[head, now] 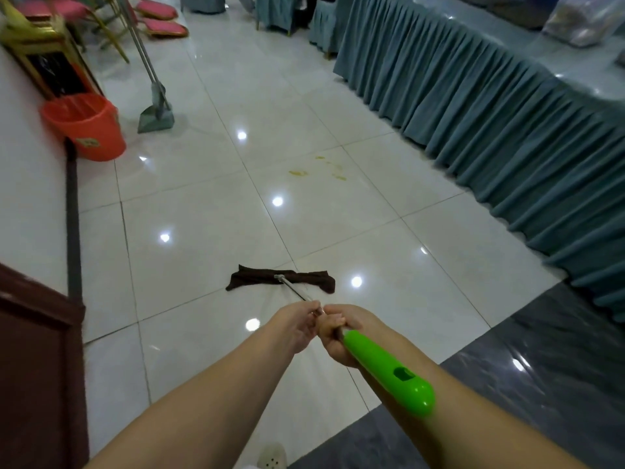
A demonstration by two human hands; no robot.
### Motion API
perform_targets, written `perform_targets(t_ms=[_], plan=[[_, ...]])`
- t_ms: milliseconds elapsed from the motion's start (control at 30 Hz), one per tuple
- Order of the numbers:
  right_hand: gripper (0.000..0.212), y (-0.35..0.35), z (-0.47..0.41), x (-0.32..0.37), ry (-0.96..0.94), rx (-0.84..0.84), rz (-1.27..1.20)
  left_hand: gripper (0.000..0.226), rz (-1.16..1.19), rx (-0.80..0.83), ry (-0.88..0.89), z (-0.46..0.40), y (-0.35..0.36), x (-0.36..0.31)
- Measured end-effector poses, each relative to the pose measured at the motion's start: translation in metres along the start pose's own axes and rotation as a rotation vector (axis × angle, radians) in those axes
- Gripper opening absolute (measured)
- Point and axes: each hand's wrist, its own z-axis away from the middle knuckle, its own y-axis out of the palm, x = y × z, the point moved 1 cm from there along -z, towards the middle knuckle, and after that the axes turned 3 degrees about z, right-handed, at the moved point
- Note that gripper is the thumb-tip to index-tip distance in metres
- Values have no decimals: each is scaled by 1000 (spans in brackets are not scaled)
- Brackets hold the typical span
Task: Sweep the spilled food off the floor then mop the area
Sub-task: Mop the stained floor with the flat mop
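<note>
The mop (297,292) lies with its dark brown cloth head (280,282) flat on the floor (203,231), right in front of the person. The cloth stretches left to right. The thin metal pole (294,290) runs from the middle of the cloth back toward the person and ends in a bright green grip (389,370).

Both hands hold the pole, one just behind the other and almost touching. The left hand (297,324) is the nearer one to the cloth, with its fingers (313,311) curled round the metal part. The right hand (341,333) is wrapped round the pole just where the green grip starts.

The yellow stains (318,167) are on the white tiles farther ahead, well apart from the cloth and a little to the right, near the blue table skirt (490,123). So I think the mop needs a push straight forward and a bit right to reach them.

An orange bucket (86,130) sits by the left wall, with a dustpan (156,113) just beside it.
</note>
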Motion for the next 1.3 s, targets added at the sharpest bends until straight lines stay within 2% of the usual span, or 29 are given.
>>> perform_targets(t_ms=[267,367,567,667,800,967,1300], plan=[[25,16,-26,50,18,34,-4,27,14,7,54,-26,26,-38],[25,26,-35,84,32,37,37,20,-44,6,91,-35,43,-59],[28,31,-50,153,73,44,44,12,-101,-109,131,-59,60,-101],[25,25,-59,177,111,46,107,20,-121,-124,141,-68,70,-108],[22,24,-77,210,124,47,197,22,-40,-162,144,-77,85,-107],[20,39,-91,239,104,97,177,28,88,-210,118,-82,85,-114],[24,89,-99,288,41,25,294,28,180,-172,130,-116,92,-191]])
